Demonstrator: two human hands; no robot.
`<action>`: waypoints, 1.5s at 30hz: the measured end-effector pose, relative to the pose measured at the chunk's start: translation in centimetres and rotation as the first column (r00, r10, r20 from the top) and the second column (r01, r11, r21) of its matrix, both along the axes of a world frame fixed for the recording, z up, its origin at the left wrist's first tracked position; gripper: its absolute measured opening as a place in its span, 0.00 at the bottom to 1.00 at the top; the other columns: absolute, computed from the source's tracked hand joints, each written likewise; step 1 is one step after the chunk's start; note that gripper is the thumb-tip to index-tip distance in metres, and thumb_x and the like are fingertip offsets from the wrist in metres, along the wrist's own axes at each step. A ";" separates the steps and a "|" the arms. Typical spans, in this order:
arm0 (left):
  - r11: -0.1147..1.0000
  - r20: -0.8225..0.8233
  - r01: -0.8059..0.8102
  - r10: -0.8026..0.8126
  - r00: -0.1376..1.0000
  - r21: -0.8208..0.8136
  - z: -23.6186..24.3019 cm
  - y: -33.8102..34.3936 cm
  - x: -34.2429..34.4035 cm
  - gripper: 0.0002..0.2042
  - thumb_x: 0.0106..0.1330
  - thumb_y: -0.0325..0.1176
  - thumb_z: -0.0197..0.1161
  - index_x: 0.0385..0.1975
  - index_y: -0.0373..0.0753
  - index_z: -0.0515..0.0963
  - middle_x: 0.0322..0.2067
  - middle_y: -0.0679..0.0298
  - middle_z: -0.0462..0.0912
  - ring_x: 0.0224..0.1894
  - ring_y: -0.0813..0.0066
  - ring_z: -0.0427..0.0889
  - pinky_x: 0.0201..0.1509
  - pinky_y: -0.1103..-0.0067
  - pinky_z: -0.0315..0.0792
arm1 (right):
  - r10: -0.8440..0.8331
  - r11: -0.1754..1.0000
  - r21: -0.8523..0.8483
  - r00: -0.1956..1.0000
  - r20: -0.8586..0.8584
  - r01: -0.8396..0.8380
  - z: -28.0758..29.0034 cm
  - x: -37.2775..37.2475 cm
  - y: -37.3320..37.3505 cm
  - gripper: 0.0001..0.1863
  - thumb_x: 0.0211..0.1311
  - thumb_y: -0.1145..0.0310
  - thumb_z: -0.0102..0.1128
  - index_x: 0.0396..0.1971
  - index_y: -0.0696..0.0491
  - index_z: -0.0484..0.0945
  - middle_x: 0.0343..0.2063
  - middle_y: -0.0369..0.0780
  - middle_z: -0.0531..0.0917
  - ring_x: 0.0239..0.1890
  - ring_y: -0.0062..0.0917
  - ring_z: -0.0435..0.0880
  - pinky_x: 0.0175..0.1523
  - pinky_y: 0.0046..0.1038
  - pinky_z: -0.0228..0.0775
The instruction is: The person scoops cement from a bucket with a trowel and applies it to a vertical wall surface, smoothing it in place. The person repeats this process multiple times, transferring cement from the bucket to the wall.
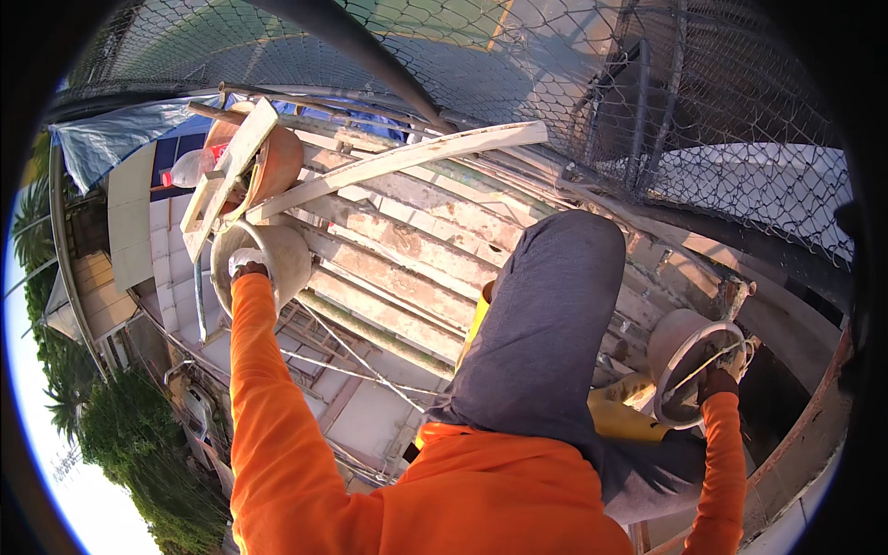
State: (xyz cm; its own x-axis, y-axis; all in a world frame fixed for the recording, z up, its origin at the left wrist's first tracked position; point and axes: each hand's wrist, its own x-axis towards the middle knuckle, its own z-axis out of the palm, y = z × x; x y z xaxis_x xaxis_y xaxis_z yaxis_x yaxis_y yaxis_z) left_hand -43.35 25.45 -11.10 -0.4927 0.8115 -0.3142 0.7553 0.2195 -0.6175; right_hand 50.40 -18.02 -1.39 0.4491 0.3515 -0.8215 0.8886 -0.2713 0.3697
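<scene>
My left hand is at the mouth of a round grey bucket on the left end of the planks. Its fingers are curled at a whitish thing whose kind I cannot make out. On the right, my right hand grips the near rim of a second grey, mortar-stained bucket. That bucket leans with its mouth toward me, and a thin yellowish rope crosses the opening. Shadow hides most of the right fingers.
I am on a scaffold of rough planks, high above ground. An orange bucket, a clear bottle and a nailed wooden piece crowd the left end. A loose board lies across. Chain-link fencing runs along the far side.
</scene>
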 end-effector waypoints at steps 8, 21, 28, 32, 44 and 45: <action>0.981 0.034 -0.016 0.023 0.999 -0.191 -0.7 0.6 -4.5 0.15 0.70 0.45 0.58 0.47 0.47 0.87 0.52 0.55 0.86 0.57 0.53 0.83 0.61 0.65 0.77 | 0.023 1.000 -0.007 1.000 0.009 -0.023 -3.7 2.2 -3.2 0.29 0.69 0.57 0.50 0.69 0.44 0.62 0.41 0.53 0.87 0.44 0.48 0.87 0.50 0.48 0.79; 0.745 0.428 -0.167 -0.172 0.887 0.646 14.5 -5.3 0.6 0.12 0.66 0.46 0.66 0.37 0.44 0.86 0.32 0.61 0.89 0.37 0.64 0.88 0.47 0.70 0.78 | 0.022 0.999 -0.026 0.995 -0.095 -0.024 -2.0 2.5 -2.2 0.26 0.70 0.56 0.48 0.64 0.49 0.68 0.45 0.54 0.86 0.47 0.49 0.86 0.53 0.48 0.77; 0.621 0.399 0.207 -0.688 0.606 0.756 16.5 -3.3 18.8 0.10 0.69 0.40 0.64 0.40 0.42 0.84 0.37 0.55 0.85 0.40 0.49 0.84 0.48 0.63 0.76 | -0.008 0.998 -0.062 0.998 -0.055 0.004 -1.1 1.8 0.1 0.19 0.58 0.65 0.64 0.50 0.53 0.83 0.44 0.49 0.88 0.49 0.42 0.87 0.55 0.40 0.80; 0.703 0.574 0.132 -0.662 0.483 0.699 16.5 -2.8 28.4 0.11 0.69 0.38 0.66 0.43 0.38 0.84 0.40 0.57 0.87 0.41 0.60 0.88 0.47 0.70 0.80 | -0.019 1.000 -0.012 0.998 -0.057 0.018 -0.7 1.3 0.1 0.17 0.58 0.64 0.65 0.47 0.51 0.84 0.45 0.46 0.88 0.50 0.40 0.88 0.55 0.39 0.80; 0.548 0.706 0.452 -0.464 -0.535 0.704 21.5 -7.7 60.4 0.05 0.63 0.23 0.70 0.37 0.36 0.83 0.57 0.52 0.74 0.61 0.56 0.75 0.61 0.70 0.72 | -0.173 0.981 0.057 0.972 -0.162 0.184 -0.2 1.7 -0.5 0.12 0.57 0.62 0.65 0.40 0.47 0.89 0.42 0.41 0.90 0.46 0.40 0.89 0.50 0.41 0.81; 0.468 0.689 0.508 -0.434 -0.580 0.723 21.6 -8.8 62.6 0.04 0.65 0.25 0.69 0.38 0.36 0.82 0.59 0.51 0.72 0.62 0.58 0.74 0.62 0.69 0.71 | -0.155 0.983 0.068 0.971 -0.182 0.170 0.1 2.0 -0.6 0.12 0.57 0.62 0.66 0.39 0.47 0.89 0.42 0.41 0.90 0.46 0.40 0.89 0.50 0.41 0.81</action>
